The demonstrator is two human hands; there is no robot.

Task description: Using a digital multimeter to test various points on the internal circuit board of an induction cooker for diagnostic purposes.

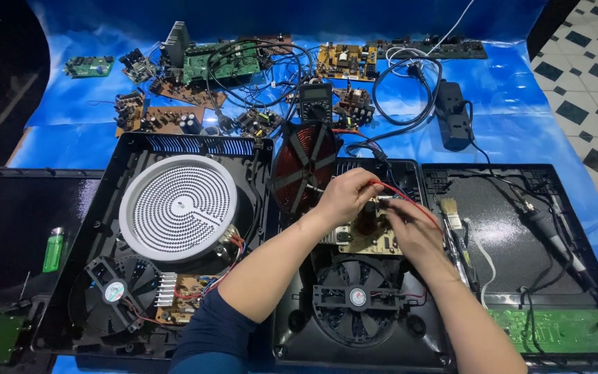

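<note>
radiant heater disc point(178, 206) far left, untouched | left hand point(344, 197) pinching red wire point(399, 194) over circuit board point(372, 232) | wire slopes down-right to right hand point(417, 232), fingers closed on board; both hands equally near, fan point(358, 296) just below

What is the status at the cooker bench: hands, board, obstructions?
Left hand pinching red wire. Right hand on circuit board. Tilted copper coil close beside.

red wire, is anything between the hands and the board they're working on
Nothing visible. The left hand pinches the red wire and the right hand rests on the tan circuit board; the tilted copper coil stands aside.
</note>
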